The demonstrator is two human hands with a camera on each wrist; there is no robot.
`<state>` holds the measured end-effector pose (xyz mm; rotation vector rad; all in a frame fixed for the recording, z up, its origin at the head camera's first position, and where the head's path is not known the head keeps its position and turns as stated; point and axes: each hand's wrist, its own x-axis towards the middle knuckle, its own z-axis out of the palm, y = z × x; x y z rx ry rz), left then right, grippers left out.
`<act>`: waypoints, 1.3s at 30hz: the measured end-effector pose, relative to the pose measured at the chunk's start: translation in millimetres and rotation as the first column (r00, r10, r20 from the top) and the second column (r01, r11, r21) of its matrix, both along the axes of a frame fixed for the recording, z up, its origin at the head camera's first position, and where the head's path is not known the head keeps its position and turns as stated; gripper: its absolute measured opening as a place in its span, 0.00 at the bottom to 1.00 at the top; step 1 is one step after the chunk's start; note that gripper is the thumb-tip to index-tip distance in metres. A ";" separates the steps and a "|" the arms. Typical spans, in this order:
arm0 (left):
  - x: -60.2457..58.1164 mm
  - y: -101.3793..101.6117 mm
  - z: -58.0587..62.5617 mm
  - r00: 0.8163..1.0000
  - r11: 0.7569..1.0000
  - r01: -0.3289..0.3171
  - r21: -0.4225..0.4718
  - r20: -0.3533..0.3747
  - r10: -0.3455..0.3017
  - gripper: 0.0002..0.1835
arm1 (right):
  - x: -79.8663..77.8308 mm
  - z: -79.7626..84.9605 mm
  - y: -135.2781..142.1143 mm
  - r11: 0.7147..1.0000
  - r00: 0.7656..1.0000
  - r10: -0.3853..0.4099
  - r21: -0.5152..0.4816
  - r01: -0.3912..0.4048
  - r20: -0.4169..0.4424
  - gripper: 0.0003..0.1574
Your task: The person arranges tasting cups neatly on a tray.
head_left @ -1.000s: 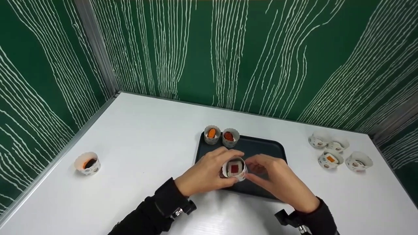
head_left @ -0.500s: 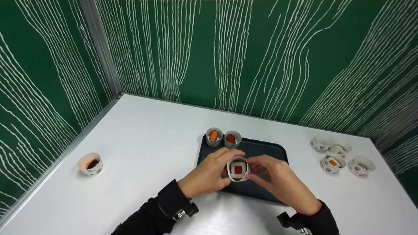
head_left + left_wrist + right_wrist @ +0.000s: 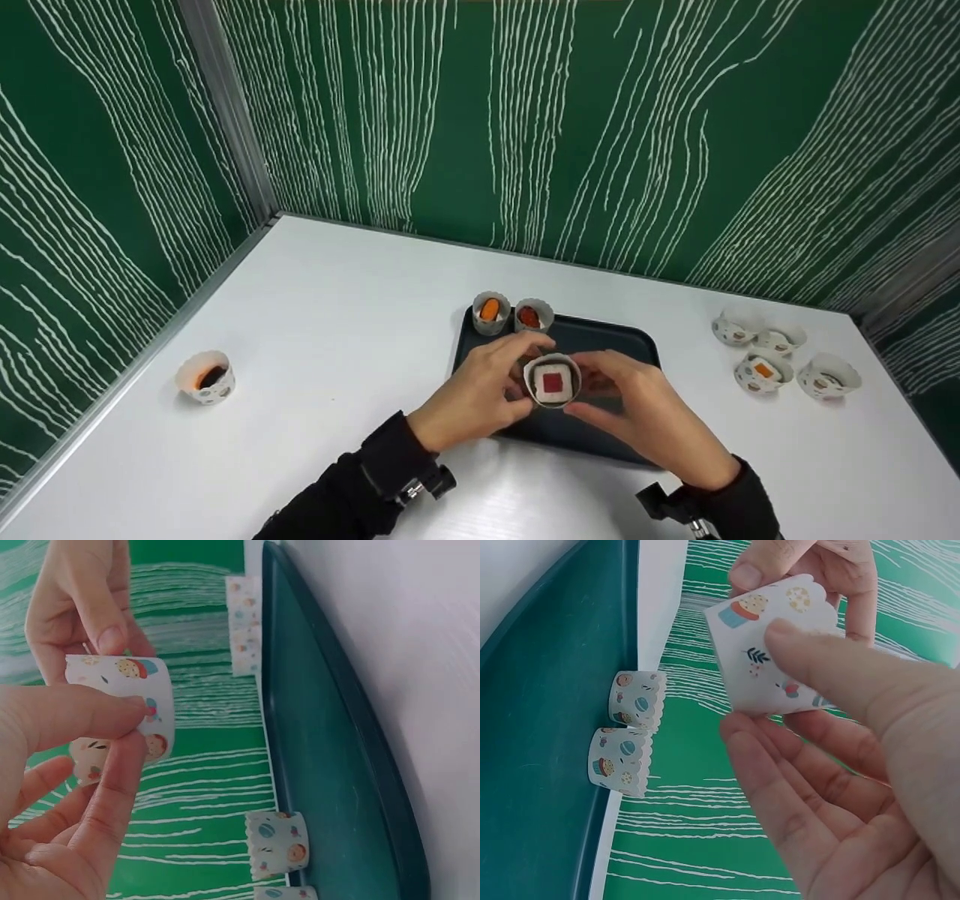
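Note:
Over the dark tray (image 3: 600,337), both hands hold a paper baking cup (image 3: 534,399) printed with cupcakes. Inside it sits a square white sushi piece (image 3: 564,386) with a red centre, facing the head camera. My left hand (image 3: 476,390) grips the cup's left side, thumb on its wall in the left wrist view. From the other side my right hand (image 3: 637,397) pinches it; the right wrist view shows that thumb (image 3: 802,645) flat on the printed wall and the fingers beneath. Two similar cups stand at the tray's far left corner, one with an orange-topped piece (image 3: 490,309), one red-topped (image 3: 529,317).
A lone paper cup (image 3: 217,391) with an orange and black piece stands at the left of the white table (image 3: 337,337). Several more cups cluster at the right, including one with an orange-square piece (image 3: 763,369). Green panels (image 3: 457,112) with white lines border the table's back and sides.
The held cup has moved a little to the right, and its mouth has turned up toward the head camera, showing more of the sushi piece. Both hands stay on it.

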<state>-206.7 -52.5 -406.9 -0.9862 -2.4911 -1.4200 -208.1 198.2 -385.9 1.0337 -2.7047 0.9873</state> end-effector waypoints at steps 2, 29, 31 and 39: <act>-0.2 0.1 0.1 1.000 1.000 0.004 0.030 0.008 -0.004 0.34 | -0.1 0.2 0.7 1.000 1.000 0.003 -0.016 -0.003 0.006 0.29; 0.3 -1.8 -1.2 0.996 0.994 -0.047 0.102 0.086 0.039 0.19 | 0.9 3.6 3.1 0.999 0.999 0.012 -0.047 -0.011 0.031 0.33; 0.4 -1.4 -1.1 0.995 0.993 -0.047 0.105 0.089 0.038 0.20 | 0.8 3.6 3.2 0.999 0.999 0.013 -0.046 -0.012 0.035 0.34; 1.8 -0.1 -0.4 0.995 0.994 -0.038 0.106 0.092 0.028 0.18 | 0.3 3.6 3.2 0.998 0.999 0.018 -0.054 -0.016 0.032 0.36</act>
